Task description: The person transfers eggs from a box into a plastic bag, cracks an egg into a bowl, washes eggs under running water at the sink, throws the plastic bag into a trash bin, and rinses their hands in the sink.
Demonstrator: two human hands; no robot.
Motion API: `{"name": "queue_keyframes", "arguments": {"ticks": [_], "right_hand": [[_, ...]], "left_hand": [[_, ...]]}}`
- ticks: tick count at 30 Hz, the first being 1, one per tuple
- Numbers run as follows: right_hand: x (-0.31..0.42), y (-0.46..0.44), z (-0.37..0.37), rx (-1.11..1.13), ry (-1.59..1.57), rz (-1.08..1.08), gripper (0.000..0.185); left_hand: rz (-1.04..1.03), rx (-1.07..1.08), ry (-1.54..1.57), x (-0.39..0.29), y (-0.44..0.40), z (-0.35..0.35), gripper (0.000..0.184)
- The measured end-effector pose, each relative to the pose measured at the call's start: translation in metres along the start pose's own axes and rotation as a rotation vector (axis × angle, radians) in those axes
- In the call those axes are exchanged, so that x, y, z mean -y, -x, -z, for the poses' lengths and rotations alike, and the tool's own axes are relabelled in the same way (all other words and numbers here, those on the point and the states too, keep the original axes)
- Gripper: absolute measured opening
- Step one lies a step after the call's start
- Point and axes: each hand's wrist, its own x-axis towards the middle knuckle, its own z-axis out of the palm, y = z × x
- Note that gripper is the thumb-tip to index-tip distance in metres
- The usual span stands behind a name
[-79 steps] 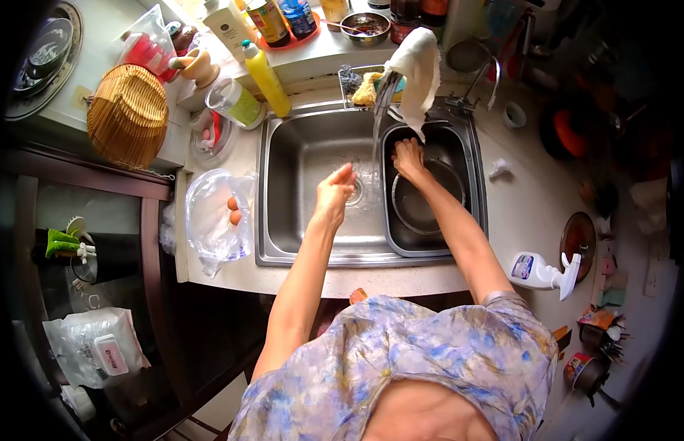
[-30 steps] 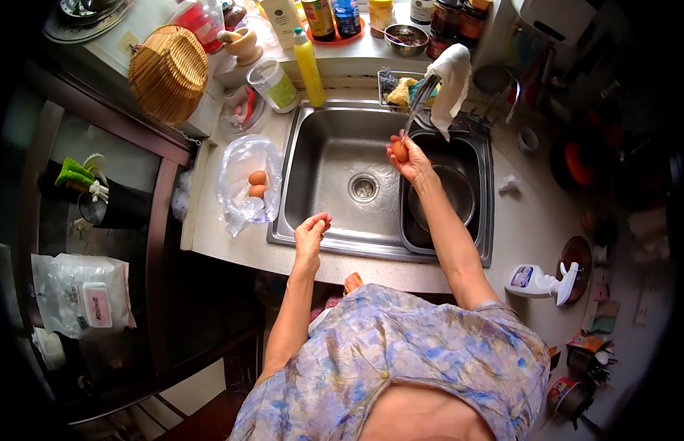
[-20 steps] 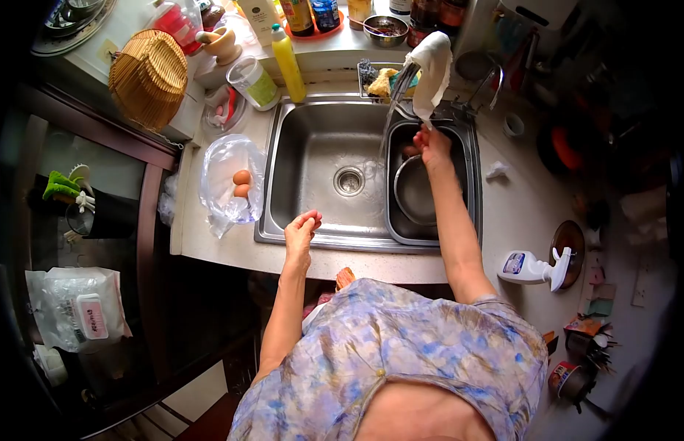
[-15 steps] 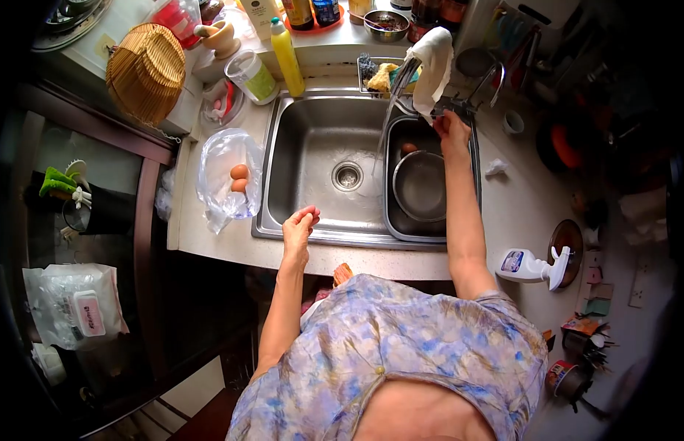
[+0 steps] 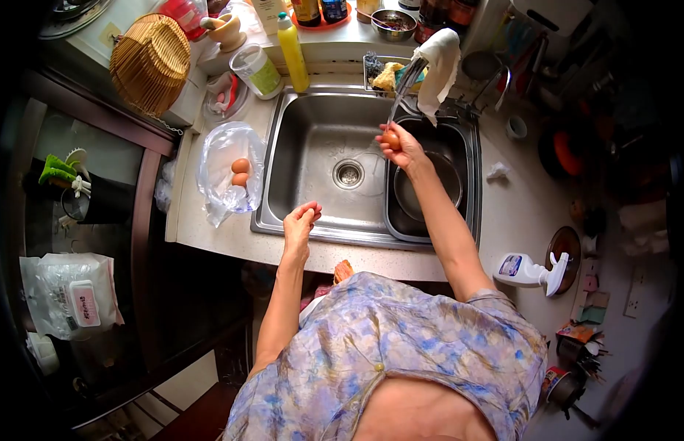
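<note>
My right hand (image 5: 407, 151) is closed around a brown egg (image 5: 391, 140), over the divider side of the sink. Water falls from the faucet (image 5: 411, 76), which has a pale cloth (image 5: 437, 73) draped over it, down toward that egg. Beneath my right forearm, a round metal bowl (image 5: 443, 180) sits in the smaller right basin (image 5: 397, 229). My left hand (image 5: 301, 223) hovers at the front rim of the large steel basin (image 5: 305, 140), fingertips pressed together with nothing visible in them. Left of the sink, brown eggs (image 5: 240, 165) rest on a clear plastic bag (image 5: 218, 173).
A yellow bottle (image 5: 293, 55) and a clear plastic tub (image 5: 257, 72) stand behind the sink's left corner. A caddy with sponges (image 5: 388, 76) is at the back. On the right counter are a white spray bottle (image 5: 529, 272) and crumpled tissue (image 5: 498, 170).
My right hand has left the faucet handle area and come left and forward under the stream. The egg that lay in the small basin is now in it. My left hand has barely moved.
</note>
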Motion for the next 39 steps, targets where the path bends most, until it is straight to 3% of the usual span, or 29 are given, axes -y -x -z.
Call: {"name": "queue_keyframes", "arguments": {"ticks": [5,8,13,15,16,21,27,36,39], "right_hand": [[-0.002,-0.009,-0.024,-0.057,-0.108,-0.008,0.016],[0.002,-0.013,-0.013,0.146,-0.039,0.022,0.014],[0.01,0.009,-0.027,0.117,0.013,-0.048,0.017],[0.007,0.011,-0.036,-0.007,0.044,0.064,0.019],[0.008,0.0,-0.024,0.08,0.058,0.042,0.023],[0.009,0.006,-0.028,0.043,0.034,0.146,0.022],[0.017,0.023,-0.028,0.074,0.303,0.161,0.022],[0.043,0.044,0.019,-0.23,0.34,0.356,0.02],[0.062,0.034,0.043,-0.428,0.129,0.504,0.019]], "left_hand": [[0.003,0.006,-0.02,0.001,-0.001,-0.001,0.024],[0.015,0.016,-0.046,0.002,-0.001,-0.001,0.023],[0.038,0.03,-0.053,0.004,-0.005,-0.006,0.023],[0.042,0.041,-0.056,0.004,-0.007,-0.009,0.023],[0.044,0.047,-0.057,0.004,-0.008,-0.01,0.023],[0.057,0.08,-0.081,0.003,-0.009,-0.012,0.024],[0.027,0.116,-0.127,0.002,-0.011,-0.016,0.026],[0.031,0.103,-0.042,0.0,-0.014,-0.021,0.031],[0.039,0.079,-0.035,-0.001,-0.012,-0.019,0.035]]}}
